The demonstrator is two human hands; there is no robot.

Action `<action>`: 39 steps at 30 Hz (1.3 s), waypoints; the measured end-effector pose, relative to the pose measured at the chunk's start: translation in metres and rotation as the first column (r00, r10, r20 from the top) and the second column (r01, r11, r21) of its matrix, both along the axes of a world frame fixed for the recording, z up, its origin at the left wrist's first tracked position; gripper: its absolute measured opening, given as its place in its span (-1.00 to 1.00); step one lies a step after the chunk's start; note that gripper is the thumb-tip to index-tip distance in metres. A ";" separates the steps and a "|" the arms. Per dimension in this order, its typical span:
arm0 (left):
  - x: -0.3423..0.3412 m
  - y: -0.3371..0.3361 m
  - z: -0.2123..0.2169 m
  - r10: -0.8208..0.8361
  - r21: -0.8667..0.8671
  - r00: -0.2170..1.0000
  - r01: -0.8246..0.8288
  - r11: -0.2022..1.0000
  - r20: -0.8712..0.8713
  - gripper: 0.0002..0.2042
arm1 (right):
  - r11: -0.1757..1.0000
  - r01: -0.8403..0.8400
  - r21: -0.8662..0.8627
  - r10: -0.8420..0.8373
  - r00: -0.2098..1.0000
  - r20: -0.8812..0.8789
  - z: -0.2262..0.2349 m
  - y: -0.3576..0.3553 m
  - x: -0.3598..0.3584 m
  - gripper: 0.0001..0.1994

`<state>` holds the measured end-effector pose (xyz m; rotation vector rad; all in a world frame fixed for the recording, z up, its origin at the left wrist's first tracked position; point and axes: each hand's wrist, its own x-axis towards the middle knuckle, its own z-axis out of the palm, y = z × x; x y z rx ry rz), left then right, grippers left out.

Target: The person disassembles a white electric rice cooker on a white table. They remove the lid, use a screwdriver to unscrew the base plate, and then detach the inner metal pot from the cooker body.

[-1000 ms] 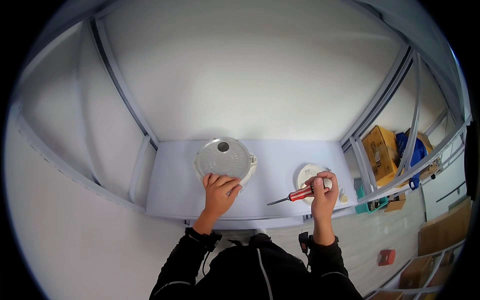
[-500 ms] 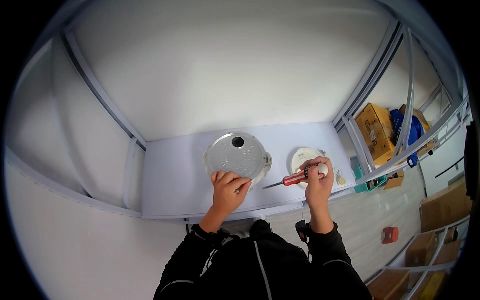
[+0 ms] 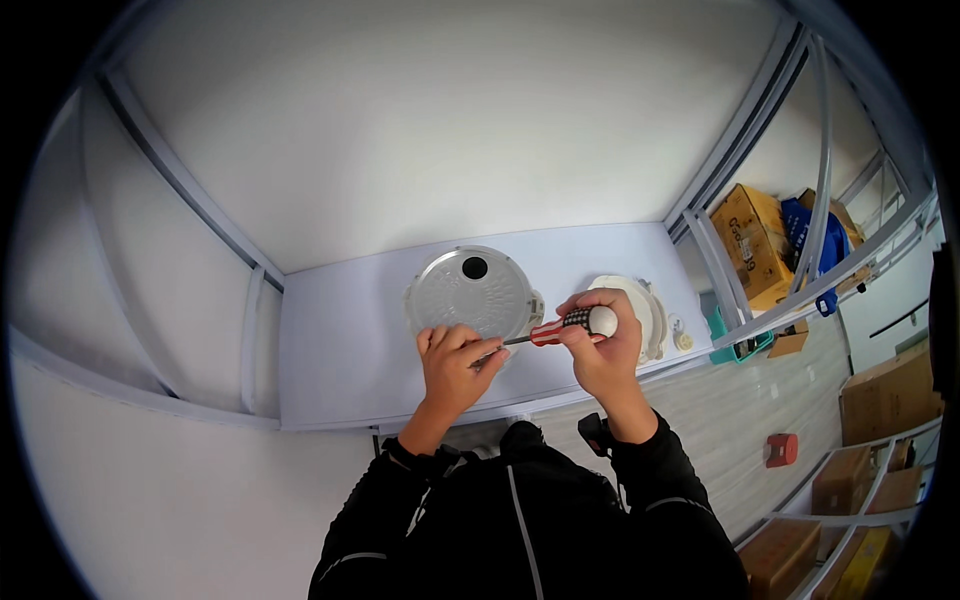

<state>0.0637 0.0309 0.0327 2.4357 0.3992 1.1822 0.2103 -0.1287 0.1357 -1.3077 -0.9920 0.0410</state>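
Observation:
My right hand is wrapped round a screwdriver with a red, white and dark-patterned handle and a pale round end. Its shaft points left, and the tip reaches the fingers of my left hand. Those fingers are pinched together at the near edge of a round silvery metal part. Whatever they pinch is too small or hidden to name. The metal part lies flat on the table and has a dark round hole near its far side. Behind my right hand is a round white cover, partly hidden by it.
A small pale fitting lies at the right end of the white table. Metal frame posts rise at both sides. Beyond them on the right are cardboard boxes, a teal crate and a red stool.
My right hand has moved left with the screwdriver, bringing its tip to my left fingers. The white cover shows more now. My left hand stays by the metal part's near edge.

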 end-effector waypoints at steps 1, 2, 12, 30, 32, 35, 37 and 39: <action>0.000 0.001 -0.001 -0.003 -0.007 1.000 0.003 1.000 0.003 -0.83 | 0.999 0.005 -0.032 -0.004 1.000 0.024 0.003 0.002 -0.002 -0.59; -0.001 0.001 -0.001 0.004 -0.008 1.000 -0.004 1.000 -0.005 -0.83 | 0.998 0.011 -0.064 -0.008 0.999 0.047 0.005 0.004 -0.003 -0.58; 0.000 0.000 0.002 0.006 0.021 1.000 -0.006 1.000 -0.002 -0.83 | 0.995 0.012 -0.104 -0.008 0.999 0.035 0.008 0.015 -0.009 -0.57; -0.002 0.000 0.002 0.002 -0.013 0.999 -0.002 1.000 -0.044 -0.87 | 1.000 0.001 -0.027 0.004 0.987 0.161 0.017 0.033 -0.020 -0.43; -0.002 0.000 0.003 0.002 -0.017 0.999 -0.002 1.000 -0.045 -0.86 | 0.999 0.009 -0.050 0.008 0.946 0.323 0.022 0.030 -0.012 -0.49; -0.002 -0.001 0.003 0.004 -0.014 0.999 -0.005 1.000 -0.052 -0.86 | 0.999 0.014 -0.052 0.009 0.906 0.424 0.031 0.028 -0.013 -0.55; -0.001 0.000 0.001 0.010 -0.007 0.998 -0.010 1.000 -0.058 -0.86 | 0.996 0.059 -0.071 -0.021 0.893 0.450 0.033 0.026 -0.014 -0.57; -0.002 0.000 0.002 0.010 0.001 0.999 -0.010 1.000 -0.049 -0.85 | 0.992 0.100 -0.084 -0.053 0.895 0.442 0.030 0.025 -0.015 -0.57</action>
